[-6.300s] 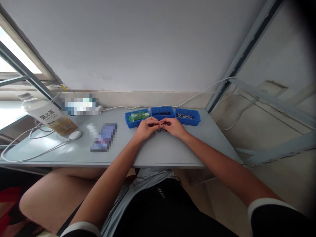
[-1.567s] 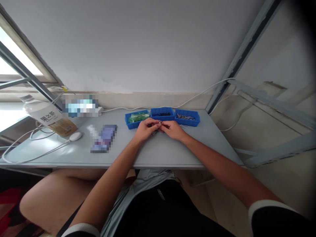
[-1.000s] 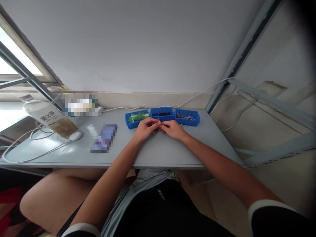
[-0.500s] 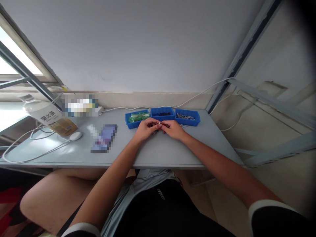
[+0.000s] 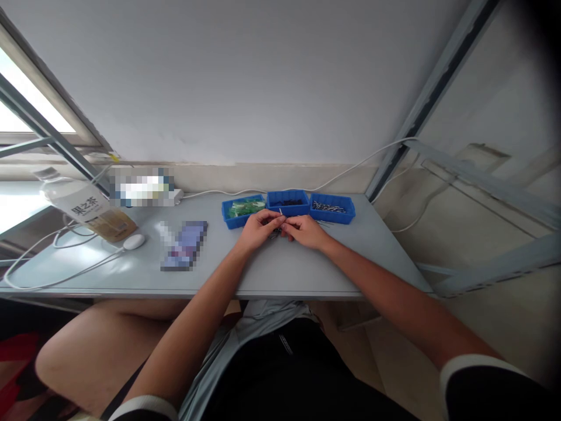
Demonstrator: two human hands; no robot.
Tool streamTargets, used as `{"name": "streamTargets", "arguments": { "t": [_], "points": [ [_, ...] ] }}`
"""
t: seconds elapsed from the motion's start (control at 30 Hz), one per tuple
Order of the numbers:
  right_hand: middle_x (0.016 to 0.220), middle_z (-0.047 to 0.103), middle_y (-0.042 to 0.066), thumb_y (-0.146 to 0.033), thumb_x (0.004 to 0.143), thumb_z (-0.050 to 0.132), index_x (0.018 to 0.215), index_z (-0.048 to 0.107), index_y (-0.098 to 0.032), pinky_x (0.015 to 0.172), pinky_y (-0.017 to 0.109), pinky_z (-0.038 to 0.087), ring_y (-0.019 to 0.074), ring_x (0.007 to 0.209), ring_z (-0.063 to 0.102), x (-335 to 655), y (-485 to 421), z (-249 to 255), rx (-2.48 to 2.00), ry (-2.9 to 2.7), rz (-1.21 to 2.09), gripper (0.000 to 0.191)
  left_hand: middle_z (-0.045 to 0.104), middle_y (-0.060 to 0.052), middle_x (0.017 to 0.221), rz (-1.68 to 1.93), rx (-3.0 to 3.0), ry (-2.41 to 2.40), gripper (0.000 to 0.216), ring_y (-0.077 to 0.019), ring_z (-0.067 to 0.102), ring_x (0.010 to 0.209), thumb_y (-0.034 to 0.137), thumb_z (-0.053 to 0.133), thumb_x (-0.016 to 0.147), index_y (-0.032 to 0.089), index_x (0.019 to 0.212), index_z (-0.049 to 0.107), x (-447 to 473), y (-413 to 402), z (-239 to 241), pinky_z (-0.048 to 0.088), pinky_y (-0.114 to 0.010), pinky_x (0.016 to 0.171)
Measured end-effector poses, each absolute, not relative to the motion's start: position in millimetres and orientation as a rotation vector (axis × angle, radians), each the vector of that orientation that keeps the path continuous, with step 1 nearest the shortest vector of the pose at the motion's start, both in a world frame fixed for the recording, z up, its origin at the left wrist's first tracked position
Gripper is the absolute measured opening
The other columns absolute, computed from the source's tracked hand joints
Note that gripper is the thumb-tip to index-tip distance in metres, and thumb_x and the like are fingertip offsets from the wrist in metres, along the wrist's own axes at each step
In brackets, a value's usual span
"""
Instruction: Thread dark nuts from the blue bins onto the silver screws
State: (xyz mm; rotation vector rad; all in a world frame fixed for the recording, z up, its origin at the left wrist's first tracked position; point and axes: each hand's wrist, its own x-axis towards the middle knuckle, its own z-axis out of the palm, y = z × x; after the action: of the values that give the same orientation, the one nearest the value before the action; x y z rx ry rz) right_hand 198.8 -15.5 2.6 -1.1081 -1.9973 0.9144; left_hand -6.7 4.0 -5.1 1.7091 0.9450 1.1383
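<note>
My left hand (image 5: 258,231) and my right hand (image 5: 309,231) meet above the desk, just in front of the blue bins. Both are closed in a pinch, fingertips touching or nearly so. A small, thin, silvery pin-like piece (image 5: 281,211) sticks up between them. Its lower part is hidden by the fingers, and I cannot tell its exact kind. Beneath the hands some small metal pieces (image 5: 275,234) show in part. Beyond stand the left blue bin (image 5: 239,222) with green bits in it, the middle blue bin (image 5: 276,197) with dark pieces, and the right blue bin (image 5: 339,218) with thin metal pieces.
A large drink bottle (image 5: 87,204) stands tilted in view at the left, beside a white cable with a round white puck (image 5: 134,241). A blurred phone-like object (image 5: 186,245) lies left of my arms. Behind the bins a white cord (image 5: 342,175) runs along the wall.
The small piece between my fingertips now points upward, where before only a small shiny round end showed. My hands have hardly moved.
</note>
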Motion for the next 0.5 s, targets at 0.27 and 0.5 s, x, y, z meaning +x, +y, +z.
{"name": "streamTargets", "arguments": {
  "t": [0.27, 0.5],
  "points": [
    [0.064, 0.068, 0.000, -0.043, 0.101, 0.054, 0.086, 0.074, -0.017, 0.059, 0.024, 0.040, 0.0132, 0.057, 0.058, 198.1, -14.6, 1.9, -1.111, -1.977, 0.904, 0.036, 0.076, -0.008, 0.101, 1.148, 1.679, 0.914, 0.037, -0.0198, 0.070, 0.088, 0.051, 0.081, 0.082, 0.018, 0.099, 0.078, -5.8, 2.3, -4.4, 0.054, -0.032, 0.082],
    [0.067, 0.068, 0.000, -0.039, 0.099, 0.056, 0.092, 0.072, -0.017, 0.058, 0.024, 0.040, 0.0130, 0.058, 0.059, 198.5, -14.0, 0.6, -1.093, -1.947, 0.867, 0.028, 0.075, -0.009, 0.098, 1.141, 1.744, 0.890, 0.036, -0.0195, 0.070, 0.083, 0.051, 0.080, 0.082, 0.018, 0.097, 0.079, -4.6, -0.5, -2.3, 0.054, -0.032, 0.077]
  ]
}}
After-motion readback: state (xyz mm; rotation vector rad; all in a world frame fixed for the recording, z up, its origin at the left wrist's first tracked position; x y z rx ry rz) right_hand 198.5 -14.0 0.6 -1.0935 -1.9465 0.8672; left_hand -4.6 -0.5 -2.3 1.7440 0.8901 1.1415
